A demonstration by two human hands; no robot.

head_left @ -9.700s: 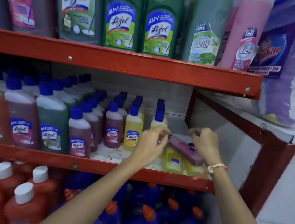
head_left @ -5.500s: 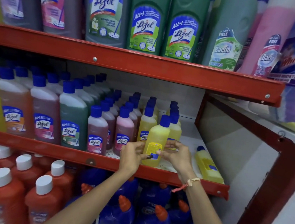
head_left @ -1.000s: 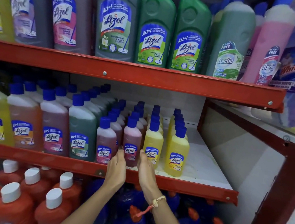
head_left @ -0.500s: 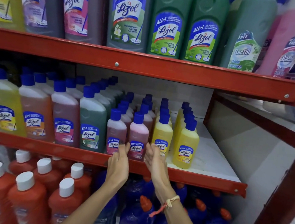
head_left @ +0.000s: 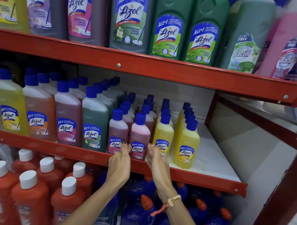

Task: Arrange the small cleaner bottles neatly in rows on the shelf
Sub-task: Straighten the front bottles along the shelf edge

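Small blue-capped cleaner bottles stand upright in rows running back on the middle shelf point(head_left: 201, 175). The front ones are a dark pink bottle point(head_left: 118, 127), a light pink bottle point(head_left: 140, 131), and two yellow bottles point(head_left: 164, 132) point(head_left: 186, 144). My left hand point(head_left: 119, 162) and my right hand point(head_left: 156, 161) are raised at the shelf's front edge, palms facing each other on either side of the light pink bottle's base. Fingers are straight and apart; my left fingertips touch the dark pink bottle's label. Neither hand holds a bottle.
Larger Lizol bottles point(head_left: 94, 124) fill the middle shelf's left part. White shelf board lies bare to the right of the yellow rows. Big bottles point(head_left: 169, 27) stand on the upper red shelf. Orange bottles point(head_left: 30, 197) and blue Bactin bottles point(head_left: 135, 222) sit below.
All small bottles now stand in rows; the ones lying down earlier are upright. Over the last second my hands stayed at the front pink bottles, and the view shifted slightly.
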